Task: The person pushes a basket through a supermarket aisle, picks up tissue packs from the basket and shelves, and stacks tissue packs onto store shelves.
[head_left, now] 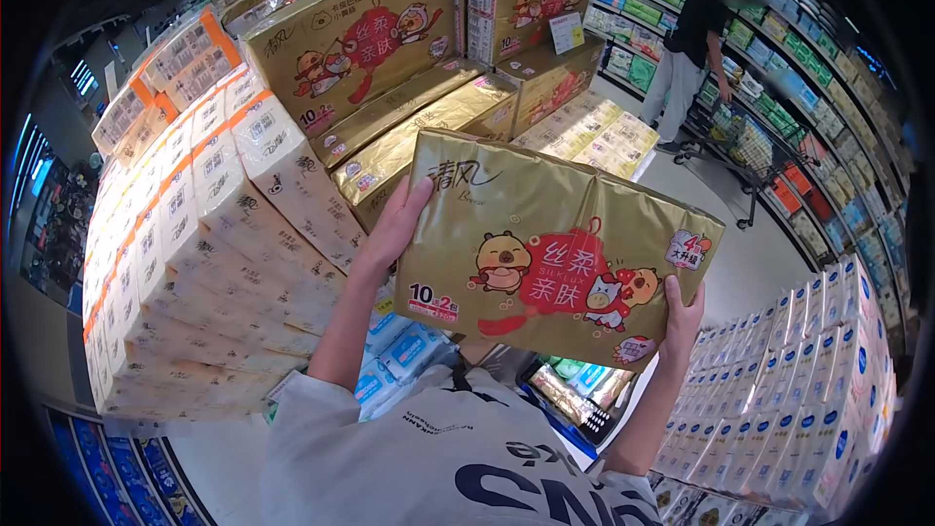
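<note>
A large gold tissue multipack [575, 195] with a red pouch and cartoon animals printed on it is held up in front of my chest, tilted slightly down to the right. My left hand [394, 229] grips its left edge, thumb on the front face and fingers mostly hidden behind. On the right edge, my right hand [684, 317] has its thumb against the front and its other fingers largely out of sight. Similar gold packs [365, 49] stand and lie on the display just beyond.
White tissue packs with orange bands [224, 205] are stacked at left. Below the held pack is a blue-edged basket [560, 419] with packets inside. More white packs [779, 409] rise at right. A person [687, 49] stands by a shopping cart [745, 151] near the far shelves.
</note>
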Demonstrator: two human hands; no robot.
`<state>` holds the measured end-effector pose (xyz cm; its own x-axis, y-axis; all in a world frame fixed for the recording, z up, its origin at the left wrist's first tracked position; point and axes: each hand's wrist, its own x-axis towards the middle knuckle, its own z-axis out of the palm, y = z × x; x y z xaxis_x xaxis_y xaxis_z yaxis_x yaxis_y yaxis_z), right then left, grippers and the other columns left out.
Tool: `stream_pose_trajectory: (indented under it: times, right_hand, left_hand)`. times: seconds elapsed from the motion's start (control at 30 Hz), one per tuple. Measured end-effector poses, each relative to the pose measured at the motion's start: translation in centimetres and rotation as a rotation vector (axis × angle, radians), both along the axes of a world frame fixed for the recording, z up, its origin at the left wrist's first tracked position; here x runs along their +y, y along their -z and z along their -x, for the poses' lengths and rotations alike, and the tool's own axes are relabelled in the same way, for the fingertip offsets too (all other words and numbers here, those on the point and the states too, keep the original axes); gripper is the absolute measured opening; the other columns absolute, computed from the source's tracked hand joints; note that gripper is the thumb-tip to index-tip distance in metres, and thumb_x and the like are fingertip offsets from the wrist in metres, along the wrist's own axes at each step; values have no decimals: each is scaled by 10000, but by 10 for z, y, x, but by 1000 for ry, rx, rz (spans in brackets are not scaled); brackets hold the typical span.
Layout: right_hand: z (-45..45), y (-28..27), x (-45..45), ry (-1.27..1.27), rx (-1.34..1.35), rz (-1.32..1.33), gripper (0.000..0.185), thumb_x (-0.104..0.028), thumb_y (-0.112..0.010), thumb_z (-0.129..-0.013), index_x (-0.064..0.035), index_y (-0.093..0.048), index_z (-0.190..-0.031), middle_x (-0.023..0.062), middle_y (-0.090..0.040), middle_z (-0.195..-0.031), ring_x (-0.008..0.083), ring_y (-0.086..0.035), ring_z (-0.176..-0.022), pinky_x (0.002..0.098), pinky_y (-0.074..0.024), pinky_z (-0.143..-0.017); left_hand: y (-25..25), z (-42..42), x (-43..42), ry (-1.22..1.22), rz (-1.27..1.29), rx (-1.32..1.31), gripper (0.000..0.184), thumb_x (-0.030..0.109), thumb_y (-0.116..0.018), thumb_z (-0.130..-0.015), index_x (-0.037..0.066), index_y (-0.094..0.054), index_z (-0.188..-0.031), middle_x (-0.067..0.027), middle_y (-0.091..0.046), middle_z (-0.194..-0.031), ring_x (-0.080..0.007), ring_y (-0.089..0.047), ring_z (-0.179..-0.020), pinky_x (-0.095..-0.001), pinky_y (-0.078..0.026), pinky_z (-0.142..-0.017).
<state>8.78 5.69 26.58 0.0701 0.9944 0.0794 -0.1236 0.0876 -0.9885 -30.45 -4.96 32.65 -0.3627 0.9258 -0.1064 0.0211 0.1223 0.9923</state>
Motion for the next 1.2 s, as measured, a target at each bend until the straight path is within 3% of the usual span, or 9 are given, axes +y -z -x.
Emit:
stream_pose_trajectory:
  times: [0.03, 0.1, 0.13, 0.17, 0.37, 0.47, 0.67, 0.9, 1.2]
  right_hand:
    - [-4, 11, 2, -5, -11, -59, 609, -355, -756, -803, 0, -475, -1210, 94, -562, -1124, 191, -546, -1021, 326, -435, -901]
    - [-15, 63, 20, 110, -9, -238, 735, -461, -753, -766, 7, -443, -1241, 91, -543, -1142, 192, -538, -1031, 329, -435, -901]
    - [-20, 80, 22, 208, -7, -407, 864, -567, -750, -729, 14, -412, -1272, 89, -523, -1161, 193, -531, -1041, 332, -434, -901]
    - [-20, 84, 17, 257, -40, -294, 1085, -724, -710, -637, 31, -337, -1323, 85, -485, -1176, 194, -515, -1046, 337, -429, -907]
    - [-46, 123, 25, 249, -162, -335, 1031, -815, -611, -639, 21, -379, -1195, 50, -540, -862, 152, -534, -781, 306, -466, -722]
    - [-32, 117, 22, 289, -53, -351, 1149, -866, -544, -626, 33, -315, -1304, 107, -478, -1167, 210, -502, -1056, 369, -443, -891]
    - [-31, 131, 32, 221, -82, -377, 1104, -858, -398, -735, 29, -277, -1381, 153, -402, -1325, 257, -422, -1202, 409, -347, -1019]
    - [3, 109, 52, 152, 205, -332, 1077, -873, -326, -742, 25, -325, -1335, 155, -440, -1294, 257, -464, -1192, 411, -422, -983]
    - [25, 97, 91, 260, 267, -353, 980, -835, -281, -802, -21, -341, -1344, 131, -441, -1294, 235, -440, -1209, 406, -370, -1024]
  left_hand:
    - [11, 1, 0, -36, -173, 159, 599, 508, -400, -974, 26, -425, -1328, -84, -575, -1178, -146, -550, -1035, -283, -422, -926]
    - [39, 7, 3, -102, -517, 413, 788, 648, -458, -889, -16, -423, -1312, -103, -580, -1155, -190, -547, -1038, -324, -423, -923]
    - [55, 9, 2, -97, -516, 408, 788, 648, -458, -889, -16, -423, -1312, -103, -580, -1155, -190, -547, -1038, -324, -423, -923]
    - [70, 10, -2, -89, -568, 413, 875, 702, -475, -842, -32, -413, -1316, -114, -584, -1150, -196, -549, -1040, -332, -430, -911]
    - [78, 1, -8, -193, -743, 474, 1041, 783, -496, -762, -88, -366, -1318, -145, -614, -1084, -207, -580, -1011, -334, -454, -858]
    - [68, -4, -19, -245, -776, 511, 1049, 778, -497, -765, -100, -351, -1321, -149, -617, -1077, -202, -588, -1001, -329, -458, -855]
    - [81, 5, -26, -302, -793, 513, 1004, 766, -506, -771, -86, -387, -1290, -148, -640, -1002, -212, -627, -900, -325, -482, -780]
    - [71, 14, -37, -352, -782, 494, 966, 763, -518, -767, -72, -423, -1244, -142, -621, -1008, -196, -599, -931, -333, -470, -808]
    - [86, 45, -40, -301, -732, 390, 1127, 796, -562, -699, -106, -322, -1331, -130, -573, -1139, -181, -569, -1007, -325, -464, -866]
